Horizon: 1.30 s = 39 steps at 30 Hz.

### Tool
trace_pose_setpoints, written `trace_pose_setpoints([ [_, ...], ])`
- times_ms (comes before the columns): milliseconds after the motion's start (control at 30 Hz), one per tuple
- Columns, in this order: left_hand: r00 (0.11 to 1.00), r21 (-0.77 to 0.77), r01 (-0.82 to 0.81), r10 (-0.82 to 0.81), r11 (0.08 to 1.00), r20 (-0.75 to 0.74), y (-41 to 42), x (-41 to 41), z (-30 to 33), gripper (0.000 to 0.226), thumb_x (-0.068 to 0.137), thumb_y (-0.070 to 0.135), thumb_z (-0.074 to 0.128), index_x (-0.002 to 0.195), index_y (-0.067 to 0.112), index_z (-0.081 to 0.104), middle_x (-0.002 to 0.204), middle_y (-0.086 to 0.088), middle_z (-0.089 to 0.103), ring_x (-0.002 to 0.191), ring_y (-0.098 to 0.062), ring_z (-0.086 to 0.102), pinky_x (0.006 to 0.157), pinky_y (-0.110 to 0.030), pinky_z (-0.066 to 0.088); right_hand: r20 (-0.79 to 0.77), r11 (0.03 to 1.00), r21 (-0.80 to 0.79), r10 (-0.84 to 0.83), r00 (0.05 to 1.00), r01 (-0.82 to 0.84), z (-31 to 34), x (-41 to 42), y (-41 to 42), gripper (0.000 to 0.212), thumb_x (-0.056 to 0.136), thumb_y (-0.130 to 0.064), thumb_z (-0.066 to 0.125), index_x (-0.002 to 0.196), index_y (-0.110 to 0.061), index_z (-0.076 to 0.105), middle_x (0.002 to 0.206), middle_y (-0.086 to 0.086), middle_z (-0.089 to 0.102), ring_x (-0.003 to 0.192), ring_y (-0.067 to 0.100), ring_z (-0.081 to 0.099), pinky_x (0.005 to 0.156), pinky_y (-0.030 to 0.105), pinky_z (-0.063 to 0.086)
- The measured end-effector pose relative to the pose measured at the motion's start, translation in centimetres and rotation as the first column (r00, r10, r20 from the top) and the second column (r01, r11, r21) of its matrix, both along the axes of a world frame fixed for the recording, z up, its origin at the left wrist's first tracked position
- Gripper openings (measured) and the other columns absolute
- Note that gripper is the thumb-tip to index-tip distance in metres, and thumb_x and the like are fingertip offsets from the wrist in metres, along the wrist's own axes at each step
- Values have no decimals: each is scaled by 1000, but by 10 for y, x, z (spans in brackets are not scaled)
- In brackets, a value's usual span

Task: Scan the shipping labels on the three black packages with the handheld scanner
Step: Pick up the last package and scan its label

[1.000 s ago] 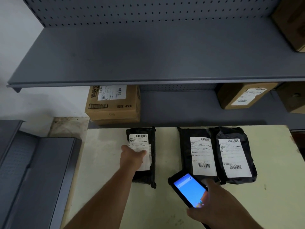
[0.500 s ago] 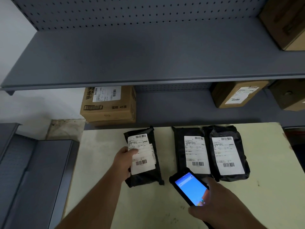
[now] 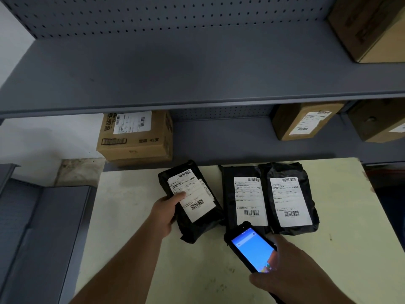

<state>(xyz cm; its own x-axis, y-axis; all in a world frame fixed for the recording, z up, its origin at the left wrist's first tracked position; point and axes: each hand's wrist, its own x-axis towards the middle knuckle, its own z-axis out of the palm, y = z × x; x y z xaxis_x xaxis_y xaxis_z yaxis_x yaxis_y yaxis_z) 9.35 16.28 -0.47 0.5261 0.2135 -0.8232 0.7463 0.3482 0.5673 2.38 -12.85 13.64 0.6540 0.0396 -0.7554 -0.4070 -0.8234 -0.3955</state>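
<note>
Tilted further clockwise now, the leftmost black plastic package (image 3: 192,202) lies gripped by the left hand (image 3: 166,212), thumb on its label. Right hand (image 3: 285,275) clasps the black handheld scanner (image 3: 252,249) above the cream worktop (image 3: 131,227).

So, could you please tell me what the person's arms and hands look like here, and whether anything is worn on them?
Both forearms are bare as far as the picture shows: no sleeves, gloves, watch or bracelet. The left hand shows no ring on its visible fingers. The right hand is seen from the back, likewise bare of jewellery. Above the forearms, both arms are out of frame, so any clothing there cannot be told.
</note>
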Motion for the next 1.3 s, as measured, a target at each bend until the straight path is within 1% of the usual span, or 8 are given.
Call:
trace_pose_setpoints([
  [200,1000,14,-10,10,1000,-8,-5,-4,13,27,87,22,81,110,10,74,99,-8,83,98,-30,77,78,-37,59,6,1000,-24,-9,1000,9,7,-2,-3,82,62,-53,77,137,-38,47,97,-8,69,89,3,68,89,28,59],
  [467,993,47,-12,6,999,118,3,-16,43,22,92,14,75,114,11,72,101,-7,83,100,-27,76,78,-37,59,33,1000,14,-5,999,4,25,-8,3,77,65,-47,80,136,-39,49,96,-5,70,68,5,69,73,29,61],
  [567,985,47,13,-21,999,171,10,-21,58,23,92,12,73,116,14,72,107,-6,82,102,-27,76,84,-40,59,58,998,3,58,997,-59,34,-11,12,77,65,-51,79,135,-37,50,99,-8,69,84,7,71,84,33,63],
  [767,959,88,71,-92,994,269,26,-29,84,36,91,5,72,126,12,69,115,-7,80,106,-28,76,99,-49,57,103,992,-15,127,987,-126,50,-18,33,49,61,-55,75,101,-30,60,93,-4,71,68,8,69,77,37,64],
  [867,947,100,80,-107,992,302,33,-33,94,41,90,1,72,129,13,67,118,-6,79,110,-29,74,104,-51,54,133,988,-30,153,979,-151,62,-21,44,44,63,-52,74,96,-27,59,92,-5,71,75,8,70,78,35,62],
  [1000,935,102,83,-112,991,335,40,-40,105,43,89,-1,72,129,14,66,119,-6,79,111,-29,74,104,-52,54,166,981,-53,191,967,-185,74,-26,58,43,67,-49,74,98,-25,57,94,-7,71,85,9,70,81,36,62],
  [1167,928,97,68,-99,993,360,46,-43,114,41,89,-4,72,126,15,66,116,-4,80,108,-27,75,99,-48,57,196,981,-22,191,962,-190,82,-31,69,65,71,-49,76,128,-23,58,102,-11,70,96,9,70,90,35,63],
  [1300,931,91,41,-71,995,359,48,-44,115,45,88,-4,74,129,13,64,118,-5,79,108,-27,75,99,-48,58,200,983,-25,185,962,-184,83,-33,73,57,69,-49,76,117,-24,59,97,-8,70,91,9,70,83,36,62],
])
